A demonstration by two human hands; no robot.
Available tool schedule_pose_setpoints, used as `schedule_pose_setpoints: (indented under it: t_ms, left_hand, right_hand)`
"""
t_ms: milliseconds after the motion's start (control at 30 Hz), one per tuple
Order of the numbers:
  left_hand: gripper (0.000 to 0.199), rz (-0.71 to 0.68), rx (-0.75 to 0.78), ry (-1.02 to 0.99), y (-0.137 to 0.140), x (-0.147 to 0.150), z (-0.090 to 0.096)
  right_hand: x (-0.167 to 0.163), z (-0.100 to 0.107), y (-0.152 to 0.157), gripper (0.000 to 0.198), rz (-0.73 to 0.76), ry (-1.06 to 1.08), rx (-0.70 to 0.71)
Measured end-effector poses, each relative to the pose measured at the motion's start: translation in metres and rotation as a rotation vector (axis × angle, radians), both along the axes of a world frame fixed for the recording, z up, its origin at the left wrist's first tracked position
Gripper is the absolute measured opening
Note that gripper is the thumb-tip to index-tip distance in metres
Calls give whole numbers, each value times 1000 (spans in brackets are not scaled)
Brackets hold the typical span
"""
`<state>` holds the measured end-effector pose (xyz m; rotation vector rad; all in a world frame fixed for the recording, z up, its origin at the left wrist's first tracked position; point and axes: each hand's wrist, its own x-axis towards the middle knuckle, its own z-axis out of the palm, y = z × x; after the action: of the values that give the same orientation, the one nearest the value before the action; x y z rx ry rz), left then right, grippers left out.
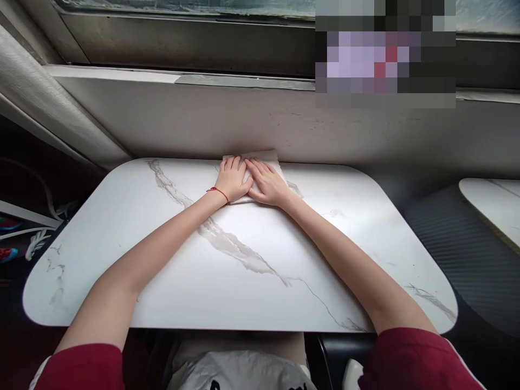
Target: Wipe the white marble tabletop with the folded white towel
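Note:
A thin white cloth or paper wipe (268, 156) with a jagged right edge lies at the far edge of a white marbled table (162, 260), close to the wall. My left hand (233, 180), with a red string at its wrist, presses flat on the left part of the wipe. Beside it, my right hand (266, 182) rests flat on the right part, fingers stretched out and pointing up to the left. The two hands nearly touch at the thumbs and fingertips. Most of the wipe is hidden under them.
Behind the table rises a pale wall (170, 119) below a window ledge (122, 73). A dark ribbed seat (467, 249) and another white tabletop (495, 197) are at the right. Cables and a white shoe (37, 242) show at the lower left. A blurred patch covers the upper right.

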<state>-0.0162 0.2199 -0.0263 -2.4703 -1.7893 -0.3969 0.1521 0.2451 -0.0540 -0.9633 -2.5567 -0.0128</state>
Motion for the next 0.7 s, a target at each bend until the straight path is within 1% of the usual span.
schedule_pose_setpoints:
  t_ms: [133, 333, 567, 700]
  left_hand:
    - [61, 6, 17, -15, 1, 0, -3]
    - [62, -12, 28, -15, 2, -2, -5]
    - [63, 18, 0, 31, -6, 1, 4]
    - [65, 33, -31, 98, -13, 3, 12]
  right_hand:
    - [1, -1, 0, 80, -38, -30, 6]
    - [0, 0, -2, 78, -49, -52, 15]
    - [-3, 4, -8, 78, -93, -90, 21]
    - [-4, 3, -15, 76, -120, -95, 15]
